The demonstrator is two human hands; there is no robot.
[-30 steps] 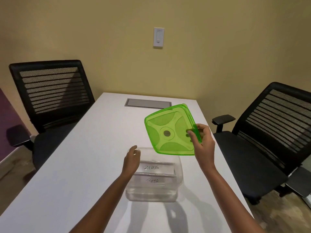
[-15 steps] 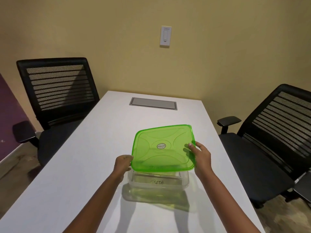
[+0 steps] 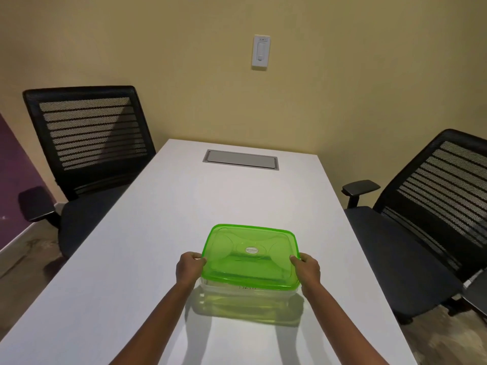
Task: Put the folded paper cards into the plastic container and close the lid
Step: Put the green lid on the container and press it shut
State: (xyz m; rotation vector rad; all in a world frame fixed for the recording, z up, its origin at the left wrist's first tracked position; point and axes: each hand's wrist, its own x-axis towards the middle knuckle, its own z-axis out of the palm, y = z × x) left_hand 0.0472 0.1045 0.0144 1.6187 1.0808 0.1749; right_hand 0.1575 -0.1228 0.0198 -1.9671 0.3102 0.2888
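I have the lid (image 3: pixel 250 255) down on the container (image 3: pixel 247 289), which sits on the table (image 3: pixel 147 233) close to my end and a little right of the middle line. My left hand (image 3: pixel 188 268) grips the lid's left edge, thumb on top by the corner and fingers curled down the side. My right hand (image 3: pixel 307 268) does the same on the right edge, thumb on the rim and fingers wrapped under. Both hands are closed on the lid, one on each side, with the whole green top bare between them.

The lid covers the clear box all round; its near edge overhangs the front wall, where a bit of dark writing shows through the plastic. That is all I can make out of the cards (image 3: pixel 247 287); the green tint hides the rest.

The table is bare ahead of the box up to the grey hatch (image 3: pixel 241 159) near the far end. There is wide room to my left, and less to the right, where the table edge runs nearer the box. One chair (image 3: pixel 87 143) stands off the left edge, another chair (image 3: pixel 427 214) off the right, both apart from my arms.
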